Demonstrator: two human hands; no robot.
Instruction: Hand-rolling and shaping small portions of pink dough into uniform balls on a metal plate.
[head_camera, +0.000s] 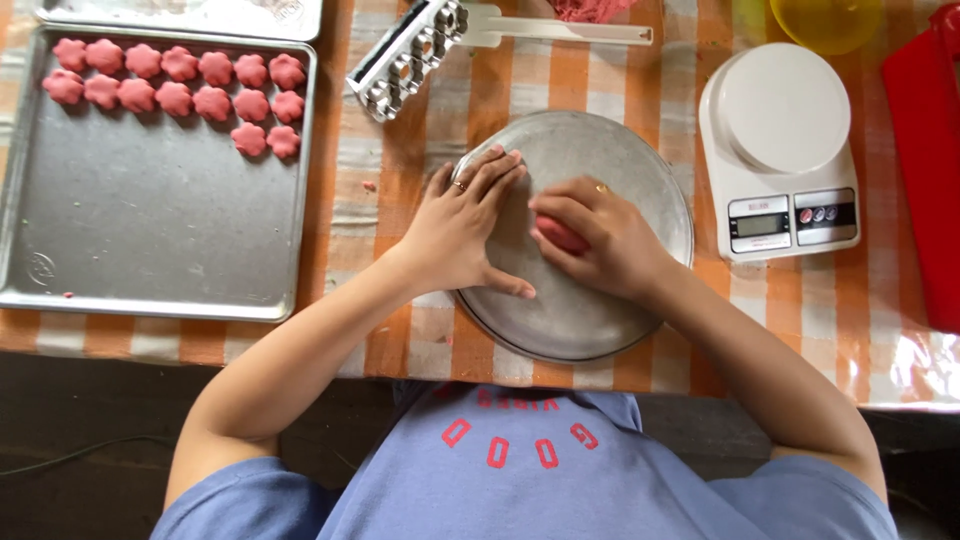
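Observation:
A round metal plate (590, 150) lies on the checked tablecloth in front of me. My right hand (600, 235) curls over a pink lump of dough (558, 235) on the plate, fingers closed around it. My left hand (460, 225) lies flat with fingers spread on the plate's left rim, beside the dough. A ring shows on each hand.
A metal baking tray (150, 220) at the left holds several pink flower-shaped dough pieces (180, 85) in its top corner. A metal mould with a white handle (410, 55) lies behind the plate. A white kitchen scale (780, 150) stands at the right, a red object (925, 170) beyond it.

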